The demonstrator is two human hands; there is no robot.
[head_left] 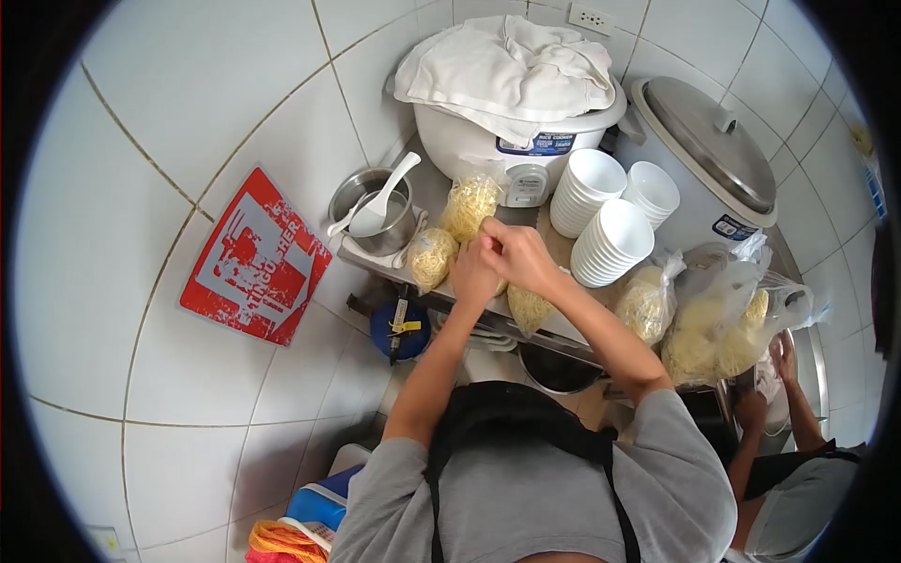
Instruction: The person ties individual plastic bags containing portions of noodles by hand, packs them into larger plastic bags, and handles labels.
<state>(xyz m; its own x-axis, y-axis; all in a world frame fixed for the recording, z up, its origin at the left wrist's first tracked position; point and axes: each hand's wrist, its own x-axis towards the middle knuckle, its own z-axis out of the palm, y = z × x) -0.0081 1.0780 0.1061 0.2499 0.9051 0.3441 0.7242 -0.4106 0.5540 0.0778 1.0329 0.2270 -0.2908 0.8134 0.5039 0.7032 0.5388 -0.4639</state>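
My left hand and my right hand meet above the counter's front edge, fingers bent and pinched together. What they grip is hidden by the fingers; a little yellow shows just beneath them. Around them are clear plastic bags of pale yellow noodle-like strands: one bag left of my left hand, an upright bag behind it, and another bag under my right wrist. Farther right on the counter lie a knotted bag and a larger cluster of bags.
Stacked white bowls stand behind my right arm. A rice cooker topped with white cloths and a lidded cooker line the wall. At left, a metal pot holds a white rice paddle. A co-worker's arms are at right.
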